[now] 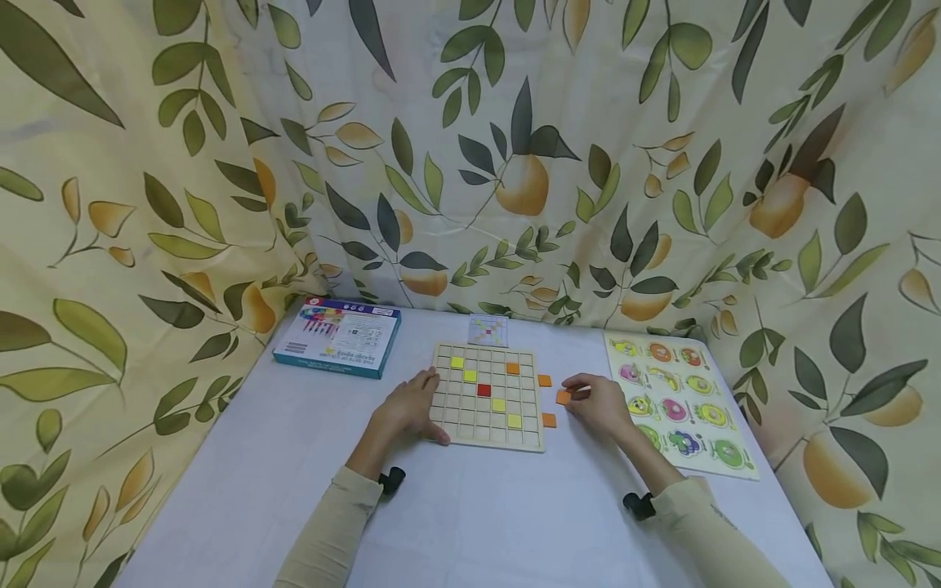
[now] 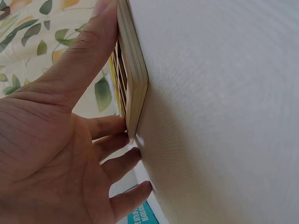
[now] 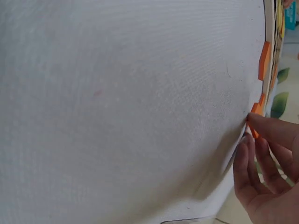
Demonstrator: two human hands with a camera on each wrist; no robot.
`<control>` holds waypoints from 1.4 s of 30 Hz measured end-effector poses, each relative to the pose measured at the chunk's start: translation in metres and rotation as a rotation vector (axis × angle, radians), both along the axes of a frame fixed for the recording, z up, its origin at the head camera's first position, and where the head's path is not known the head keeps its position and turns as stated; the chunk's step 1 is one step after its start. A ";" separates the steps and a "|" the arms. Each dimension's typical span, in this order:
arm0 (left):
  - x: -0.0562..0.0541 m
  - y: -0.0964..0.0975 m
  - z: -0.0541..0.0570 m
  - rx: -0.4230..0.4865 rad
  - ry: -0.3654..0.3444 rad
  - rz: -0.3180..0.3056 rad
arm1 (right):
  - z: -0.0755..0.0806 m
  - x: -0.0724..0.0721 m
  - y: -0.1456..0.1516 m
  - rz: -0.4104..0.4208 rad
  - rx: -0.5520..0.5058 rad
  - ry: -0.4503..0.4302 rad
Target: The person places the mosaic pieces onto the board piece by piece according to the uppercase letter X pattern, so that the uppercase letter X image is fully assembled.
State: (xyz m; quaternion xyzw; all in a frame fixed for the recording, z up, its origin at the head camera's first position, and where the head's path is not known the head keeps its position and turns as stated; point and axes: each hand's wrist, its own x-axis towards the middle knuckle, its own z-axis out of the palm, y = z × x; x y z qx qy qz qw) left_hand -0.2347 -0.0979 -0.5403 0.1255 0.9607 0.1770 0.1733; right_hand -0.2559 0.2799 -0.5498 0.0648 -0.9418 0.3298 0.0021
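A wooden grid board (image 1: 450,408) lies on the white table with several yellow tiles (image 1: 470,376), a red tile (image 1: 483,390) and one orange tile (image 1: 512,368) in its squares. My left hand (image 1: 404,408) rests at the board's near left corner, fingers spread; in the left wrist view its thumb and fingers touch the board's edge (image 2: 135,84). To the right of the board, my right hand (image 1: 599,404) pinches a square orange tile (image 1: 563,398) between thumb and finger. Two more orange tiles lie by the board's right edge, the far one (image 1: 544,380) and the near one (image 1: 549,420).
A small pattern card (image 1: 488,330) lies behind the board. At the back left is a teal and white box (image 1: 338,336). A sheet of fruit pictures (image 1: 684,400) lies to the right, partly under my right forearm. Leaf-patterned cloth (image 1: 470,163) surrounds the table.
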 end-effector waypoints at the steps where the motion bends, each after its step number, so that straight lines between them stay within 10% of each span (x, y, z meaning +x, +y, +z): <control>1: 0.000 0.000 0.000 -0.003 0.001 -0.002 | -0.001 0.000 0.001 -0.012 -0.015 -0.003; 42: 0.001 0.000 0.004 0.017 0.009 -0.001 | 0.008 -0.021 -0.036 -0.074 -0.266 -0.065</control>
